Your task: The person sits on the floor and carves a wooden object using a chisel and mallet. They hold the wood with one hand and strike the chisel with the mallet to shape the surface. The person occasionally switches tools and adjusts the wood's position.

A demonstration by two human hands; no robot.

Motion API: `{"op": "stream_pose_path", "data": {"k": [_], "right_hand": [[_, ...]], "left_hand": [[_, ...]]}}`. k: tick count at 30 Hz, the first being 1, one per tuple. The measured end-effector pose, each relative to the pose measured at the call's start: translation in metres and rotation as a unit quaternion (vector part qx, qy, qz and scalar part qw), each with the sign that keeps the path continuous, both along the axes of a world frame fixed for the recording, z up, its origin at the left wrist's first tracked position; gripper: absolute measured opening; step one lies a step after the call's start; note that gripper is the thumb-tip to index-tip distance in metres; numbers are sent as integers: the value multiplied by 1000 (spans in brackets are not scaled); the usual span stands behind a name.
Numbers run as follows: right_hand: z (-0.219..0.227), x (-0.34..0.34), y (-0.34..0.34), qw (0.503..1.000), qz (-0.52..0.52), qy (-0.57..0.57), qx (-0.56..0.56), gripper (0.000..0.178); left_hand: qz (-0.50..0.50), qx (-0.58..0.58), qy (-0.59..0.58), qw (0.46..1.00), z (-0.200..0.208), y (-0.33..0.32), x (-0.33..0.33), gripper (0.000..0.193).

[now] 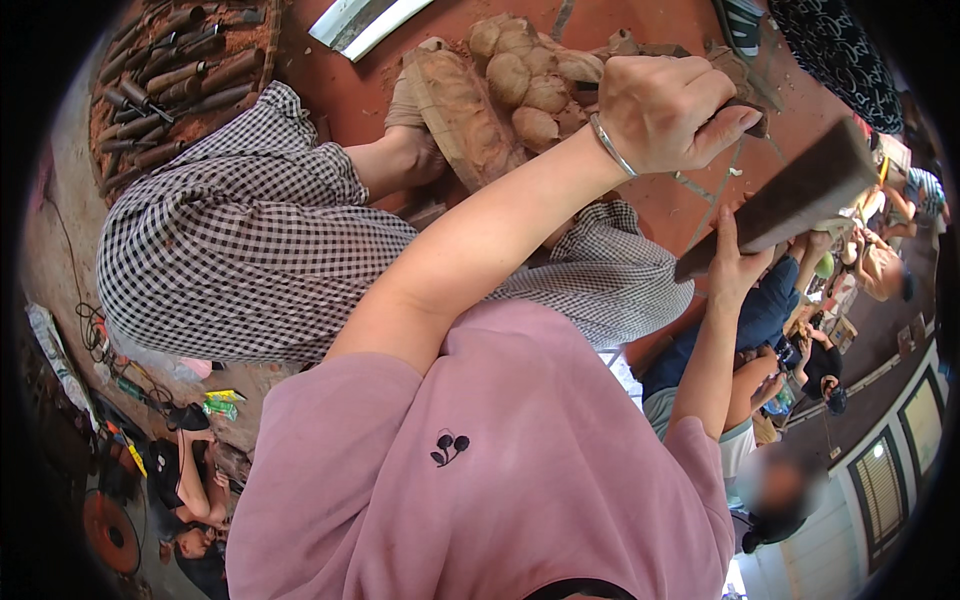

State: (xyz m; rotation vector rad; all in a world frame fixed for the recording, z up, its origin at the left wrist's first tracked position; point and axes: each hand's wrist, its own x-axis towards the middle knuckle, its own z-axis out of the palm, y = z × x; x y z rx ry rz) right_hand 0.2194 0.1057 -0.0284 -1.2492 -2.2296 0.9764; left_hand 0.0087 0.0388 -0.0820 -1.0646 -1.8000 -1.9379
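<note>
My left hand (665,115), with a bangle at the wrist, is closed around a chisel; the dark end of its handle (757,120) shows past my thumb. Most of the chisel is hidden by the fingers. Beside it lies a brown wood carving (530,75) with rounded lumps, and a long wooden block (462,120) rests against it near my bare foot. In my right hand (738,265) is a thick dark wooden mallet (800,190), tilted with its broad end up and to the right, apart from the chisel.
A tray of carving tools (180,80) with wood shavings stands at far left. A white-edged panel (365,25) lies on the red tiled floor (715,185). Several people sit at right, one (185,490) at lower left near cables. A sandalled foot (740,25) is at far right.
</note>
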Motion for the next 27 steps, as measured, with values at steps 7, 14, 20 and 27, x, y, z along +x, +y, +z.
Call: {"op": "stream_pose_path", "data": {"k": [7,14,20,27], "right_hand": [[2,1,11,998,14,-53,30,29],[10,-11,4,991,48,-95,78,26],[4,-5,7,999,14,-48,12,30],[19,-17,5,991,38,-122,44,33]], "left_hand": [[4,-10,-9,1000,-1,2,-2,31],[11,-12,-24,1000,-3,1,-2,32],[13,-16,-35,999,-4,1,-4,31],[60,2,-74,995,0,6,-3,37]]}}
